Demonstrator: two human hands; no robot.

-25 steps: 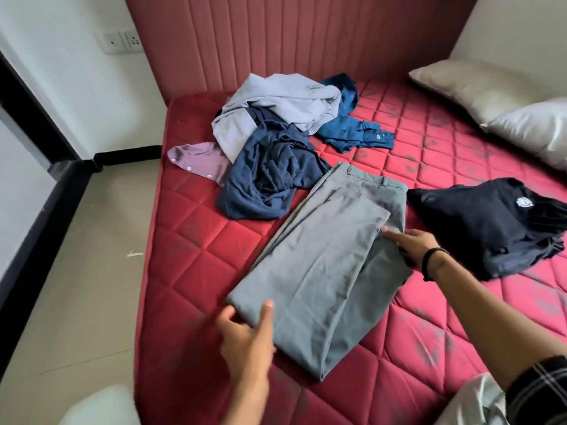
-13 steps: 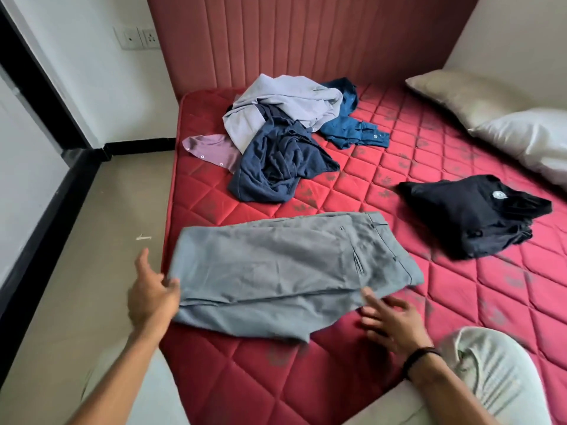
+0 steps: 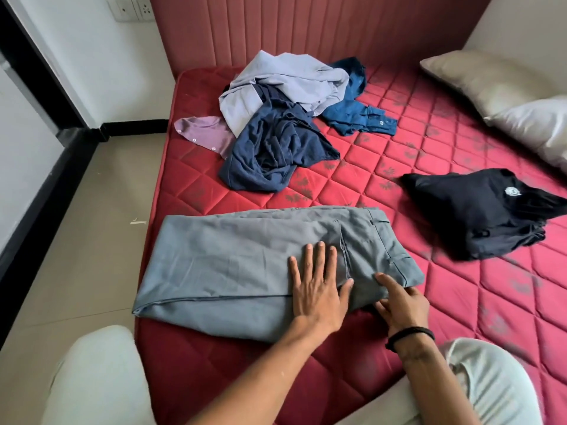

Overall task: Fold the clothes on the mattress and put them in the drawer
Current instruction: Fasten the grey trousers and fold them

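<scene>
Grey trousers [image 3: 239,259] lie folded lengthwise across the near edge of the red quilted mattress [image 3: 383,167], waistband to the right. My left hand [image 3: 316,286] presses flat on them with straight, spread fingers, near the pocket seam. My right hand [image 3: 402,302] rests at the trousers' near right edge by the waistband, index finger stretched onto the cloth. A heap of unfolded clothes lies further back: a pale lilac shirt [image 3: 285,78], a navy garment [image 3: 276,151], a blue shirt [image 3: 359,115] and a purple piece [image 3: 202,133]. A folded black garment [image 3: 478,213] sits to the right.
Two pillows [image 3: 497,87] lie at the far right against the wall. A padded red headboard [image 3: 306,26] backs the mattress. Tiled floor [image 3: 92,225] runs along the left side. My knees in pale trousers [image 3: 98,378] are at the bottom edge.
The trousers were swung from a diagonal lie to lie crosswise along the near edge. My left hand came off their left end and now presses on their middle; my right hand stays near the waistband.
</scene>
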